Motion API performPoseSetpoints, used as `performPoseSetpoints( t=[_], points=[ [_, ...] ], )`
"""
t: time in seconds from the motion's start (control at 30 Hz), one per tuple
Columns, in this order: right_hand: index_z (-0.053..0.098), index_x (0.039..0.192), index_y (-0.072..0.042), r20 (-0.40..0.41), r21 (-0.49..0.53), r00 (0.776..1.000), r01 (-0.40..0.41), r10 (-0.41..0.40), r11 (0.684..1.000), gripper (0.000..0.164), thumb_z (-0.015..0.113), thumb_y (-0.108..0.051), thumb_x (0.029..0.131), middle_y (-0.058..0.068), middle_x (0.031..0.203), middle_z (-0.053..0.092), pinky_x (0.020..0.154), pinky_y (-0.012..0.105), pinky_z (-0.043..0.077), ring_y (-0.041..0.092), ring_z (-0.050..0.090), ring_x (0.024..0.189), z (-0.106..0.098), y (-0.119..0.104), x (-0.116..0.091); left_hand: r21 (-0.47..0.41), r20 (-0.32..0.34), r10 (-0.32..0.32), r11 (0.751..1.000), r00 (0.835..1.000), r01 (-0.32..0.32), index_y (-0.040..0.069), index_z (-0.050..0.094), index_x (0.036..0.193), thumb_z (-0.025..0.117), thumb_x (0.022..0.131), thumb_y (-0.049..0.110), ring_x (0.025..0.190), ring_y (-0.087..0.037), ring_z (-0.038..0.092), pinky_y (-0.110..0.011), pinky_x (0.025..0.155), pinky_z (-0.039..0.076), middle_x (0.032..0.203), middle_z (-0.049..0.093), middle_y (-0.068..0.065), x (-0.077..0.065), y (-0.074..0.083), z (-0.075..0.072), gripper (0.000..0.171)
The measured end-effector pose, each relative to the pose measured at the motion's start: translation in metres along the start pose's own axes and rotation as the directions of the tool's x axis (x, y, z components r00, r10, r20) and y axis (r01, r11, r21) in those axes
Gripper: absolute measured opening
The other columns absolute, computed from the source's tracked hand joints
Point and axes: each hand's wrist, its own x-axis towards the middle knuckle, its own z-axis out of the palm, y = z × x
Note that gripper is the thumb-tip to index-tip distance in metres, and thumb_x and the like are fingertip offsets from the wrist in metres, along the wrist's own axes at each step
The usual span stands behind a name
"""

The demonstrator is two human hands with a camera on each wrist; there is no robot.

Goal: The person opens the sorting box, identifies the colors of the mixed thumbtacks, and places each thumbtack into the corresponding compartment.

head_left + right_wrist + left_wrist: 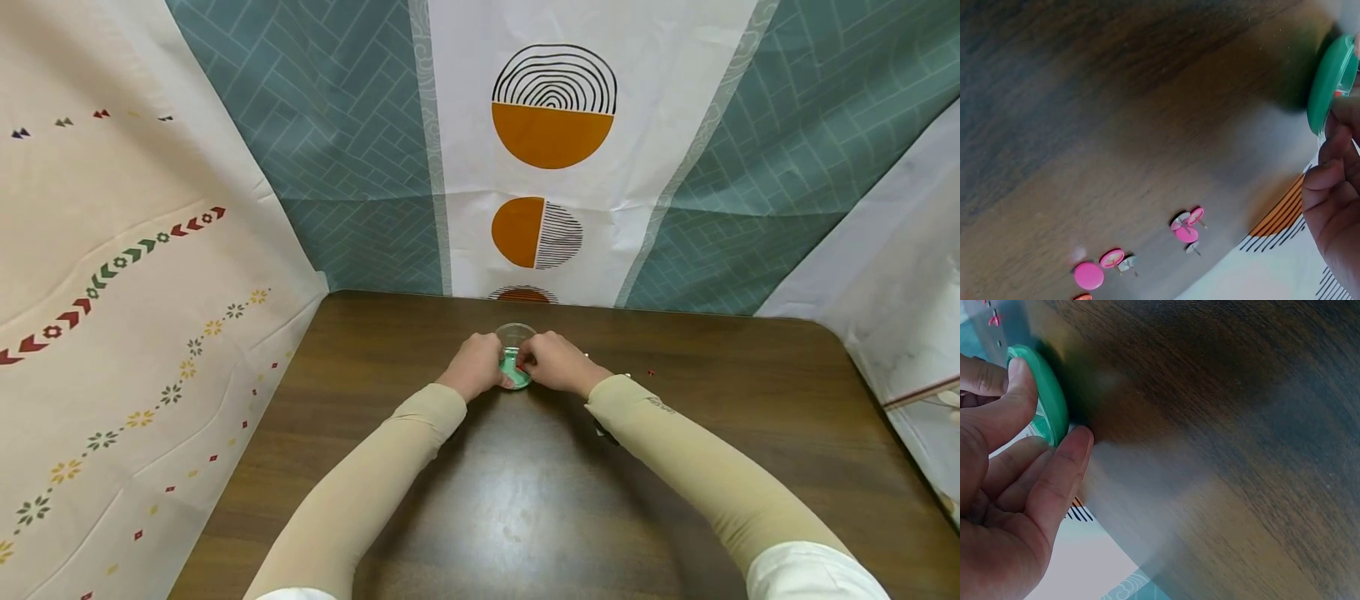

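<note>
1. Back cloth (360,150): teal and white, printed with orange and black half-circles; hung beyond the grip, down to the table's far edge.
2. Table (517,492): dark brown wood grain, under and around the grip; a pale sheen lay on the near side of it.
3. Side cloth (142,333): cream, with rows of small coloured motifs; well off to the left of the grip.
4. Sleeves (375,483): beige, reaching from the near side up to both wrists; dark lettering near the right cuff.
5. Right hand (557,362): at the right side of the dish, fingers bent together, tips over the green part. Grip narrow; a red spot (520,366) showed at the tips, but I could not tell whether they pinched it.
6. Left hand (477,367): held the dish from its left side, thumb and fingers about the rim.
7. Dish (516,380): round, green, with a clear part on its far side; between the two hands, in the left one's hold. Could not tell whether its base touched the wood.
8. Pins (1089,275): mostly pink heads, loose on the wood to the right of the grip, in two small groups, one nearer the right hand; some points stuck out sideways.
</note>
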Motion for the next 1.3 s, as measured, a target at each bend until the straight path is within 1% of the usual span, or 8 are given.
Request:
performPoseSetpoints(
  t=[0.23,0.4,0.5,0.6,0.77,0.97,1.2,1.3],
  points=[
    [0.075,0.091,-0.012,0.020,0.034,1.000,0.009,-0.009,0.999,0.016,0.062,-0.009,0.084,-0.004,0.086,0.071,0.064,0.023,0.049,0.006,0.058,0.069,-0.007,0.002,-0.007,0.015,-0.004,-0.002,1.000,1.000,0.002,0.012,0.064,0.066,0.086,0.062,0.037,0.064,-0.013,0.051,-0.025,0.058,0.043,0.064,0.061,0.003,-0.002,0.003,-0.001,0.033],
    [0.075,0.098,-0.010,-0.035,0.107,0.999,-0.017,0.021,0.994,0.018,0.062,-0.011,0.086,0.000,0.092,0.073,0.061,0.024,0.048,0.009,0.058,0.068,-0.043,0.007,-0.012,-0.007,-0.053,0.000,1.000,0.999,0.000,0.013,0.062,0.063,0.087,0.060,0.036,0.065,-0.015,0.050,-0.028,0.062,0.044,0.062,0.060,0.002,0.002,0.002,-0.006,0.034],
    [0.074,0.100,-0.013,-0.092,0.154,0.993,-0.060,0.075,0.986,0.017,0.062,-0.015,0.088,0.000,0.095,0.072,0.063,0.027,0.050,0.012,0.061,0.072,-0.073,0.019,-0.025,-0.024,-0.072,0.001,1.000,0.997,-0.003,0.012,0.063,0.063,0.088,0.059,0.034,0.067,-0.017,0.051,-0.030,0.066,0.046,0.062,0.060,0.002,0.004,0.001,-0.007,0.034],
    [0.074,0.100,-0.017,-0.149,0.179,0.976,-0.133,0.160,0.975,0.016,0.062,-0.018,0.089,0.000,0.097,0.072,0.068,0.031,0.051,0.013,0.065,0.081,-0.099,0.038,-0.046,-0.030,-0.066,0.010,0.999,0.998,-0.012,0.012,0.065,0.063,0.088,0.059,0.034,0.068,-0.018,0.052,-0.031,0.068,0.047,0.062,0.061,0.002,0.004,-0.001,-0.005,0.033],
    [0.073,0.103,-0.017,-0.197,0.182,0.934,-0.264,0.298,0.947,0.017,0.063,-0.020,0.089,0.003,0.100,0.072,0.073,0.034,0.052,0.017,0.066,0.088,-0.122,0.074,-0.082,-0.051,-0.044,0.018,0.999,0.999,-0.021,0.010,0.068,0.069,0.088,0.060,0.034,0.066,-0.017,0.047,-0.030,0.065,0.043,0.062,0.059,0.002,0.004,-0.001,0.001,0.032],
    [0.072,0.103,-0.012,-0.209,0.165,0.917,-0.308,0.338,0.937,0.018,0.063,-0.017,0.089,0.008,0.101,0.072,0.073,0.036,0.050,0.021,0.066,0.089,-0.121,0.099,-0.109,-0.059,-0.034,-0.007,0.998,0.999,0.005,0.008,0.072,0.080,0.087,0.062,0.034,0.070,-0.019,0.050,-0.031,0.067,0.044,0.069,0.062,0.001,0.002,-0.001,-0.001,0.035],
    [0.072,0.104,-0.009,-0.161,0.109,0.927,-0.326,0.340,0.939,0.019,0.061,-0.016,0.090,0.008,0.098,0.072,0.072,0.035,0.051,0.020,0.066,0.086,-0.102,0.119,-0.127,-0.061,-0.019,-0.018,0.998,1.000,0.017,0.007,0.073,0.085,0.086,0.063,0.033,0.076,-0.020,0.054,-0.033,0.072,0.047,0.077,0.066,-0.001,0.001,0.003,0.000,0.037],
    [0.072,0.103,-0.007,-0.161,0.112,0.922,-0.336,0.351,0.935,0.020,0.062,-0.016,0.089,0.008,0.097,0.072,0.073,0.037,0.052,0.021,0.066,0.086,-0.095,0.128,-0.133,-0.051,-0.019,-0.022,0.998,1.000,0.021,0.007,0.073,0.090,0.086,0.063,0.033,0.081,-0.021,0.058,-0.033,0.077,0.049,0.085,0.070,-0.003,0.002,0.004,0.002,0.040]
  ],
)
